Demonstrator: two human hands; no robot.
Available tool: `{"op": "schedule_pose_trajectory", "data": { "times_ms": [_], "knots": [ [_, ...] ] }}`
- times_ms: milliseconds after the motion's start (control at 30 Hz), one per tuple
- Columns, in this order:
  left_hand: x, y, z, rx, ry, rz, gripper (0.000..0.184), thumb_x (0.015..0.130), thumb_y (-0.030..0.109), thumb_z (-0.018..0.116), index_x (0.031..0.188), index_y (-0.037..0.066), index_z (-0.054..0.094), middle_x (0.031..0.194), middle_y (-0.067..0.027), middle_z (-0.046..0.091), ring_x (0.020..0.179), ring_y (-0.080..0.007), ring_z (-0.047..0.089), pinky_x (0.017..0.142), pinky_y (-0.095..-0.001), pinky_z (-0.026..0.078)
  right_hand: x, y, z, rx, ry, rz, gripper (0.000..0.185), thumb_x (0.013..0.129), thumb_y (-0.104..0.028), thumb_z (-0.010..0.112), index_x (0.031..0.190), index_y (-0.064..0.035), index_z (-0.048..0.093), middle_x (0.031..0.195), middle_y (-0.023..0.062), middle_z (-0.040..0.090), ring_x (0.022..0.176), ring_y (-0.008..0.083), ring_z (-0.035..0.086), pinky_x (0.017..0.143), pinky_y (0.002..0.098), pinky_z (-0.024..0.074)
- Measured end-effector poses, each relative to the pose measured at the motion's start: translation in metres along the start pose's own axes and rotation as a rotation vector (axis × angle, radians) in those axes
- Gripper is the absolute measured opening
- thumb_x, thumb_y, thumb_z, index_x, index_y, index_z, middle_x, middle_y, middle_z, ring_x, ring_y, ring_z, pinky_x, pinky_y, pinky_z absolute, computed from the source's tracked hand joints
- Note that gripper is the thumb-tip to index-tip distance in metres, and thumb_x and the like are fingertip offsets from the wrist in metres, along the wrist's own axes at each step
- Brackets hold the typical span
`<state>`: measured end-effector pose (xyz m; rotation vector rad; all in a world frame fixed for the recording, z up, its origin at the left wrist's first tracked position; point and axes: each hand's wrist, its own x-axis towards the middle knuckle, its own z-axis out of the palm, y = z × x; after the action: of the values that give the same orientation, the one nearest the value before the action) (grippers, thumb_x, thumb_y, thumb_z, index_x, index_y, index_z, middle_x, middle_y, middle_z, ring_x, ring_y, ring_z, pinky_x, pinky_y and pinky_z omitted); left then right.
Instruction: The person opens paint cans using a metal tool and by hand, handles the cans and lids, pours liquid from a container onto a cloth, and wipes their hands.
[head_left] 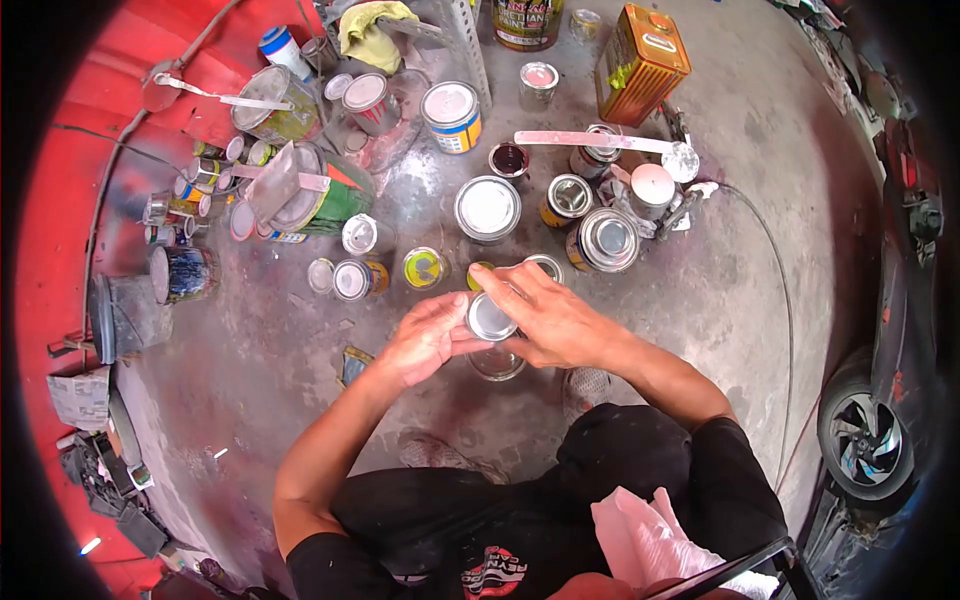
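Here the left hand (430, 335) cups the small tin (491, 317) from the left, the right hand (558, 320) curled round its right, on the near side of the white-topped can (487, 208), where an even, level grip serves best.

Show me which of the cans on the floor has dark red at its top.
The small can just below the left end of the long pink-smeared stick; its neighbours show pale or silvery tops.
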<state>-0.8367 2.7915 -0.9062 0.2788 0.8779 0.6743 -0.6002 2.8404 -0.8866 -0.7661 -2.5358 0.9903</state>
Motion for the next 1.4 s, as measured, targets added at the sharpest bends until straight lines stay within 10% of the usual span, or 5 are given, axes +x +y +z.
{"op": "schedule_pose_trajectory", "data": {
  "times_ms": [167, 367, 467, 767, 1400],
  "knots": [
    [0.001, -0.002, -0.014, 0.08, 0.013, 0.077, 0.045, 0.105, 0.033, 0.055, 0.137, 0.001, 0.053, 0.134, -0.0129, 0.063, 0.122, -0.0259, 0.063, 0.101, -0.0451, 0.055, -0.023, 0.004, -0.008, 0.05, 0.242, 0.088, 0.119, 0.063, -0.043, 0.094, 0.155, -0.0025, 0.03, 0.144, 0.0209, 0.047, 0.127, 0.0359, 0.051, 0.105, 0.0459, 0.0451],
    [-0.009, 0.005, -0.022, 0.123, 0.032, 0.056, 0.06, 0.104, 0.053, 0.046, 0.136, 0.003, 0.052, 0.13, -0.0148, 0.064, 0.116, -0.0262, 0.066, 0.098, -0.0467, 0.056, -0.097, 0.06, 0.044, 0.43, -0.494, 0.733, 0.12, 0.066, -0.048, 0.092, 0.155, 0.0001, 0.028, 0.147, 0.0248, 0.045, 0.129, 0.0404, 0.051, 0.109, 0.0445, 0.0432],
    [-0.007, 0.003, -0.037, 0.132, 0.102, 0.015, 0.059, 0.104, 0.056, 0.045, 0.13, 0.004, 0.053, 0.127, -0.0138, 0.065, 0.111, -0.025, 0.067, 0.092, -0.0446, 0.057, -0.117, 0.064, 0.11, 0.231, -0.185, 0.317, 0.127, 0.074, -0.055, 0.084, 0.158, 0.0024, 0.009, 0.162, 0.0261, 0.023, 0.149, 0.0401, 0.027, 0.122, 0.0449, 0.0299],
    [-0.024, -0.001, -0.057, 0.11, 0.219, 0.037, 0.055, 0.107, 0.047, 0.042, 0.137, 0.001, 0.048, 0.128, -0.0155, 0.064, 0.113, -0.0273, 0.067, 0.093, -0.0459, 0.058, -0.08, 0.08, 0.188, 0.222, 0.299, 0.108, 0.141, 0.054, -0.047, 0.099, 0.153, 0.0074, 0.015, 0.156, 0.0326, 0.029, 0.145, 0.0455, 0.034, 0.121, 0.0488, 0.032],
    [-0.036, -0.014, -0.092, 0.202, 0.275, -0.103, 0.076, 0.104, 0.064, 0.031, 0.137, 0.0, 0.051, 0.128, -0.0147, 0.066, 0.114, -0.0244, 0.067, 0.098, -0.0416, 0.053, -0.067, 0.065, 0.166, 0.119, 0.259, 0.06, 0.115, 0.059, -0.042, 0.096, 0.146, 0.0036, 0.035, 0.149, 0.0317, 0.036, 0.133, 0.0479, 0.046, 0.108, 0.0492, 0.0466]
  ]
}}
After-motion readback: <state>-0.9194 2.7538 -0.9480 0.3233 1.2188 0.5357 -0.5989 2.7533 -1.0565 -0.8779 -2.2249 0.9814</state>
